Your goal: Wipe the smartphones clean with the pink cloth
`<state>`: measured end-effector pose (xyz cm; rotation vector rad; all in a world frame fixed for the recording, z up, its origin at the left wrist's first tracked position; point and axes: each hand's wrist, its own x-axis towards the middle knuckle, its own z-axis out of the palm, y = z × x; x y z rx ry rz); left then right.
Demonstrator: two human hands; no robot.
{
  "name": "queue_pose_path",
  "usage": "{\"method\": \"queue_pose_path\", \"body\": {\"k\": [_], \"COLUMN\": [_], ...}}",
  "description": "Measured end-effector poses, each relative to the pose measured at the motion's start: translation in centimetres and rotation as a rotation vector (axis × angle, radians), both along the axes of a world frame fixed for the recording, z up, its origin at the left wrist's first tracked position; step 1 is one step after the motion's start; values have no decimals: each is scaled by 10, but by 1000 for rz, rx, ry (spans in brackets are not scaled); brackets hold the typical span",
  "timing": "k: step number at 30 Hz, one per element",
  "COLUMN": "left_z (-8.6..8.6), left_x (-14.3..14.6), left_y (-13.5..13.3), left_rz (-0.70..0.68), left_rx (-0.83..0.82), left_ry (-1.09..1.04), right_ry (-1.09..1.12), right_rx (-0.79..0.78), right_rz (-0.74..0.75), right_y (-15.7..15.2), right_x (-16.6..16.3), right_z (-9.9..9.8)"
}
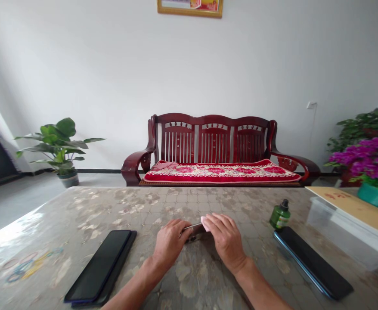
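Over the middle of the table, my left hand [171,240] is closed around the left end of a thin dark phone [199,229], which shows almost edge-on. My right hand [224,237] bends over the phone's other end, its fingers pressing a small white tissue [204,223] against it. Most of the phone's face is hidden from this angle. To the left of my left arm lie two dark phones, one stacked on the other, the upper phone [100,265] with its black screen up. Another phone [311,260] with a blue edge rests to the right of my right arm.
A green bottle [280,214] with a black cap stands beyond the right phone. Beside it is a clear plastic box [344,234] under a tan board [360,211]. Coloured rubber bands [30,265] lie at left on the patterned table [137,211]. A wooden bench [213,142] stands behind.
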<state>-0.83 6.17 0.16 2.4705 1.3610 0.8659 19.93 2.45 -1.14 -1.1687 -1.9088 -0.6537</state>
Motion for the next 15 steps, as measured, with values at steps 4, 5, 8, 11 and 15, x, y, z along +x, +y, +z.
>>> {"method": "queue_pose_path", "body": {"k": [4, 5, 8, 11, 15], "left_z": [1, 2, 2, 2, 2], "left_x": [-1, -1, -1, -2, -1], "left_y": [2, 2, 4, 3, 2], "left_rz": [13, 14, 17, 25, 22], "left_rx": [-26, -32, -49, -56, -40], "left_ry": [6, 7, 10, 12, 8], "right_ry": [8, 26, 81, 87, 49], "right_rx": [-33, -42, -62, -66, -36], "right_rz": [-29, -49, -114, -131, -76], "right_y": [2, 3, 6, 6, 3], "right_x": [8, 15, 34, 39, 18], "right_z": [0, -1, -5, -6, -4]}}
